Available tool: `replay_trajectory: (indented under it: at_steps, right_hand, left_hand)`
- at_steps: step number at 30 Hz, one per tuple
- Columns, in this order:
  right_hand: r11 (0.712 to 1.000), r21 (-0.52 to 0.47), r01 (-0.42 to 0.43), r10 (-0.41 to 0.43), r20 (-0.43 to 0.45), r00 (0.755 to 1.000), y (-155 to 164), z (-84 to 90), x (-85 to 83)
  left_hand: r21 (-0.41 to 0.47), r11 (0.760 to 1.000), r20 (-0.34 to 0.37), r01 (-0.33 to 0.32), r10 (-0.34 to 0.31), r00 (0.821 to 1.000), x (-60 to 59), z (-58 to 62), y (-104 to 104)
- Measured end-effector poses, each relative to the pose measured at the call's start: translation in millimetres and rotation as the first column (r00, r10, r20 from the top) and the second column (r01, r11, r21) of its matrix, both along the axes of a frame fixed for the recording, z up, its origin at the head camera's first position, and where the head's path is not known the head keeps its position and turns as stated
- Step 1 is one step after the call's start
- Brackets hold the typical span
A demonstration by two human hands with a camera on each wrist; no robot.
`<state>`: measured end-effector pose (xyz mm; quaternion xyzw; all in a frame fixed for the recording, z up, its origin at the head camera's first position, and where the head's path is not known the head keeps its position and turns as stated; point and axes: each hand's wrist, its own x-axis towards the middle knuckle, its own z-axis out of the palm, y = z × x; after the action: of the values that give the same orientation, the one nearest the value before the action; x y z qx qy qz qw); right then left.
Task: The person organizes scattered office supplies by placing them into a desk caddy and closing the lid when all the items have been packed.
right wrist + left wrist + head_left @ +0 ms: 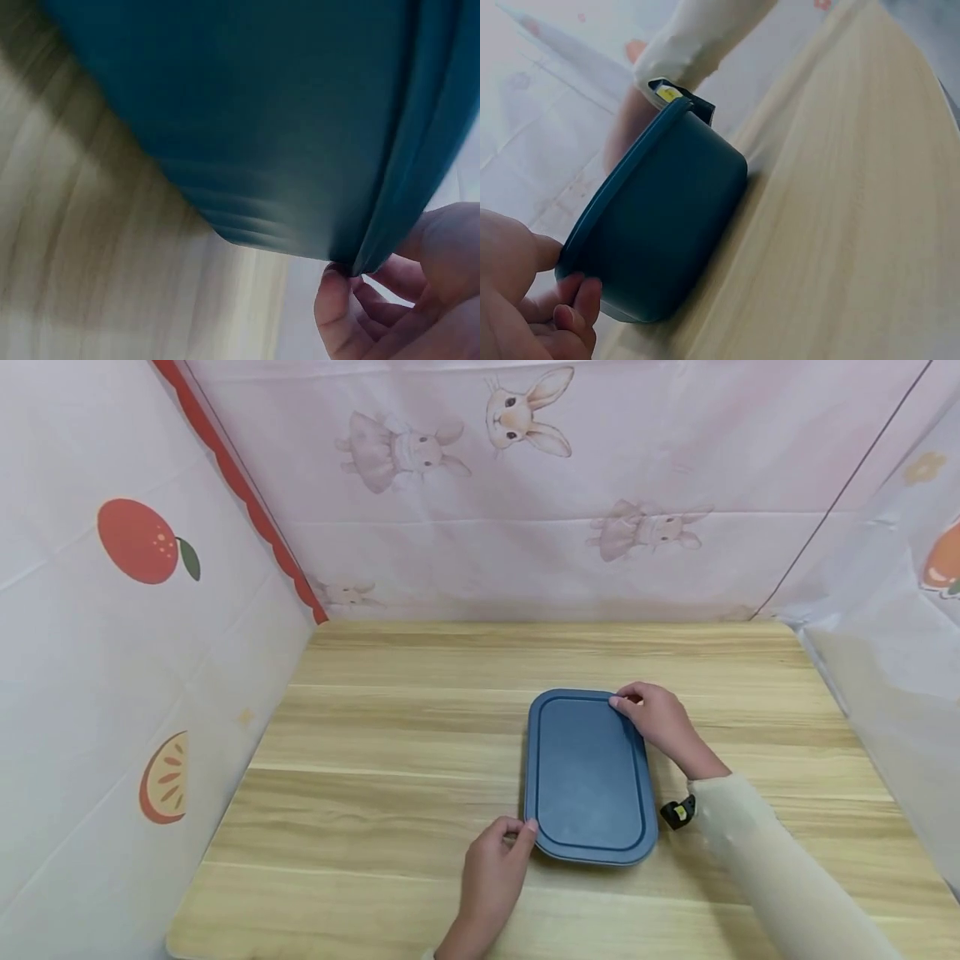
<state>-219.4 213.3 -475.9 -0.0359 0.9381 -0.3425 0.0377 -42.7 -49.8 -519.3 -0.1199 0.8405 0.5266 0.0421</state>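
Observation:
A blue-grey lidded container (pixel 590 772), a rounded rectangle with a raised rim line on its lid, stands right of the table's middle. At its near left corner my left hand (pixel 491 872) pinches the lid edge, thumb on top and fingers curled beneath, as the left wrist view shows of the container's side (pixel 660 217). My right hand (pixel 663 722) pinches the lid at the far right corner. In the right wrist view its fingertips (pixel 334 300) curl under the rim, with the thumb over the top. The lid sits level on the container walls.
The wood-grain table (pixel 390 735) extends around the container, with its back edge against a pink rabbit-print curtain (pixel 480 560). White fruit-print sheets (pixel 75 693) hang at both sides. A small black device (pixel 678 812) with a yellow-green label sits at the right wrist.

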Motion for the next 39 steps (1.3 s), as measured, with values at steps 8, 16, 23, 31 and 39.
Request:
replay_trajectory:
  at_steps: [8,16,23,31,39]
  right_hand:
    - [0.991,-0.131,0.017,-0.001,0.118,0.993,7.5,-1.2,-6.7]
    - [0.956,-0.282,0.077,-0.018,0.207,0.978,13.4,-7.2,-9.1]
    - [0.957,-0.276,0.084,-0.032,0.187,0.982,18.0,-10.0,-6.3]
    - [0.995,-0.059,0.081,-0.081,0.012,0.997,6.2,-9.4,13.9]
    - [0.996,0.076,-0.042,0.061,-0.255,0.965,-22.9,-8.3,62.4]
  left_hand:
    - [0.101,0.995,0.022,0.012,-0.015,1.000,-3.8,-5.7,0.1]
    - [0.190,0.982,0.030,-0.002,-0.003,1.000,-4.3,-8.4,0.8]
    - [0.158,0.985,0.024,0.063,-0.067,0.997,-7.5,-5.5,-2.0]
    - [-0.308,0.945,-0.188,0.109,-0.173,0.967,-31.6,15.8,-17.5]
    - [-0.630,0.742,-0.297,0.228,-0.502,0.813,-98.7,61.8,-7.1]
